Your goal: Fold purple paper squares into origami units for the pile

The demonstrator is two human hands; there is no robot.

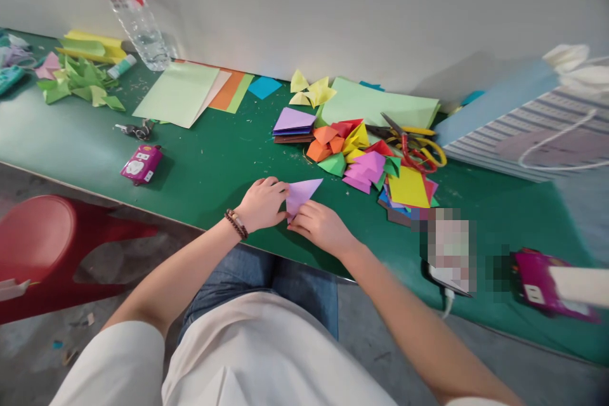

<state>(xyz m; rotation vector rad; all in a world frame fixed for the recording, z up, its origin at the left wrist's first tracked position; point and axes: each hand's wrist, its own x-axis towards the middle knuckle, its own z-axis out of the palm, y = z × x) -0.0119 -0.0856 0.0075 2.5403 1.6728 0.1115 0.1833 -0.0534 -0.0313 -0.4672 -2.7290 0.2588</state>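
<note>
The lilac paper triangle is held between both hands over the green table top, close to the table's near edge, with one point aimed right. That edge runs just beneath the wrists, and the forearms reach across it from the person's lap. To the left, bare green stretches well apart from the hands to a pink box. To the right there is little room: a colourful heap of folded paper pieces lies just beside the right hand, with red-and-yellow-handled scissors beyond it. Farther off, a small stack of folded paper leaves a strip of open green. The left hand, a beaded bracelet at its wrist, is curled knuckles up, fingers closed over the triangle's left corner. The right hand is flatter and only partly closed, its fingertips pressed along the triangle's lower edge.
</note>
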